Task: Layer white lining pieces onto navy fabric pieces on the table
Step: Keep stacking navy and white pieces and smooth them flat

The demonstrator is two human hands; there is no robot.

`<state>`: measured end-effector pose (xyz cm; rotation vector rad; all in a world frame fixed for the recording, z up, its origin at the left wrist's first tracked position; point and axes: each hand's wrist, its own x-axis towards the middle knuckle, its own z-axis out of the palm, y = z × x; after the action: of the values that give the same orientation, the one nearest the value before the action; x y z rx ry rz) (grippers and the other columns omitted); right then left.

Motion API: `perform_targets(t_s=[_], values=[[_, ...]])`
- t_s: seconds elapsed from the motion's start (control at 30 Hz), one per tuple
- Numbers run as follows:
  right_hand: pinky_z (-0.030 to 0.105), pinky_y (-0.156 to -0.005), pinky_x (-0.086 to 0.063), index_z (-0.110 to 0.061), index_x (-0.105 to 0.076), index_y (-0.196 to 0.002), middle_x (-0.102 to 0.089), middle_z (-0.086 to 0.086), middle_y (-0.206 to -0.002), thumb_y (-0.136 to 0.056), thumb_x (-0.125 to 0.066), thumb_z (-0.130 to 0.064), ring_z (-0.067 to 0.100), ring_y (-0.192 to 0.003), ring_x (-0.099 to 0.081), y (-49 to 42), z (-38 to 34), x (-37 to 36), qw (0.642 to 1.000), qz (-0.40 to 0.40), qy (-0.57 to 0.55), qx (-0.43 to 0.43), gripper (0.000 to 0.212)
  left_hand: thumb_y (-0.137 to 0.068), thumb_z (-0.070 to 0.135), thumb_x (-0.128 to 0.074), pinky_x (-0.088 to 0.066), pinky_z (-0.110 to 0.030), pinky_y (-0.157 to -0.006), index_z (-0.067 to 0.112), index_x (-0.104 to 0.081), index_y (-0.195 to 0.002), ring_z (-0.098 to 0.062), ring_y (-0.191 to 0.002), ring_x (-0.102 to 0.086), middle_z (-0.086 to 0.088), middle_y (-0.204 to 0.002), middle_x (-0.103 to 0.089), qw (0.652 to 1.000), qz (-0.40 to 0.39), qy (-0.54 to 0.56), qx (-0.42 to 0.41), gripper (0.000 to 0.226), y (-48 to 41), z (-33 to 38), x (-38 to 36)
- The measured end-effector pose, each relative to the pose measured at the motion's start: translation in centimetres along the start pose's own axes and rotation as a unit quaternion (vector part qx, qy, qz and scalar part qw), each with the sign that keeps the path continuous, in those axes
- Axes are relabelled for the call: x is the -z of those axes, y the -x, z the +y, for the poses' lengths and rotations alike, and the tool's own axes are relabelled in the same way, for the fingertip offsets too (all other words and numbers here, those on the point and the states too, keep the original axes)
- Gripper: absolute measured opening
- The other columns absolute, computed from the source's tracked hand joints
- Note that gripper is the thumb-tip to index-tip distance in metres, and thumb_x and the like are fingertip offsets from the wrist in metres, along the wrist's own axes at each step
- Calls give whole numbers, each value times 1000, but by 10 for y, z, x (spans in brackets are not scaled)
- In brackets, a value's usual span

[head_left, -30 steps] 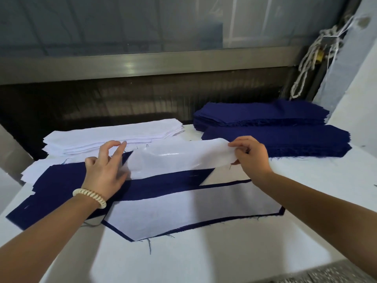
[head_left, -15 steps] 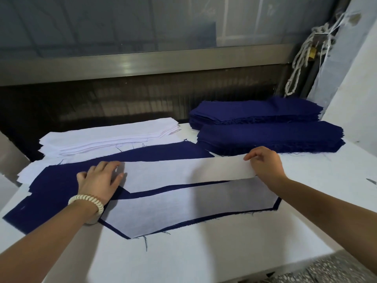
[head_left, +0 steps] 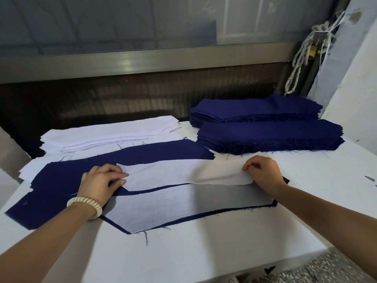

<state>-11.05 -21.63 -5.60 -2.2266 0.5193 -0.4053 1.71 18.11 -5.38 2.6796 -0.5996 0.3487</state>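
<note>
The left hand (head_left: 102, 183) presses flat fingers on one end of a white lining piece (head_left: 179, 174). The right hand (head_left: 264, 172) pinches the other end, slightly lifted. The strip lies over a navy fabric piece (head_left: 146, 155) on the smooth white table (head_left: 204, 254). Nearer, a layered pair (head_left: 183, 209) shows a frayed navy border. Navy stacks (head_left: 269, 135) and a white stack (head_left: 110, 133) line the far edge below a metal rail (head_left: 142, 62).

The light is soft, cool and even, seemingly from overhead, so the white table (head_left: 204, 258) in front of me reads bright with a bluish cast. My right forearm (head_left: 326, 207) throws a broad grey shadow across the near lining piece (head_left: 183, 207). The metal rail (head_left: 142, 62) carries a dull sheen, and the gap beneath it is nearly black. Straight lines bow toward the edges, and detail is slightly soft throughout.
</note>
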Motion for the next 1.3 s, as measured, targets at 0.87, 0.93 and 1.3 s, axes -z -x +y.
perform_targets(t_s=[0.87, 0.93, 1.3], values=[[19, -74, -37, -22, -65, -66, -62, -10, -83, -88, -46, 8, 8, -81, -54, 19, 0, 11, 999, -16, -10, 39, 42, -94, 20, -55, -15, -22, -92, 23, -68, -86, -14, -103, -50, 22, -102, -57, 993, -1, 99, -62, 16, 33, -1, 35], [16, -70, -38, -22, -64, -67, -62, -10, -81, -88, -46, 7, 6, -79, -53, 19, 1, 11, 999, -37, 10, 32, 40, -91, 50, -45, -16, -23, -94, 26, -69, -81, -2, -103, -46, 24, -106, -56, 991, -34, 84, -95, 36, 38, -4, 37], [22, -83, -37, -20, -62, -85, -56, -2, -99, -89, -43, 7, 13, -94, -50, 28, 4, 7, 997, -19, 42, 56, 34, -93, 46, -33, -24, -31, -90, 29, -67, -92, -11, -95, -53, 19, -100, -56, 997, -32, 39, -62, 39, 50, -9, 25]])
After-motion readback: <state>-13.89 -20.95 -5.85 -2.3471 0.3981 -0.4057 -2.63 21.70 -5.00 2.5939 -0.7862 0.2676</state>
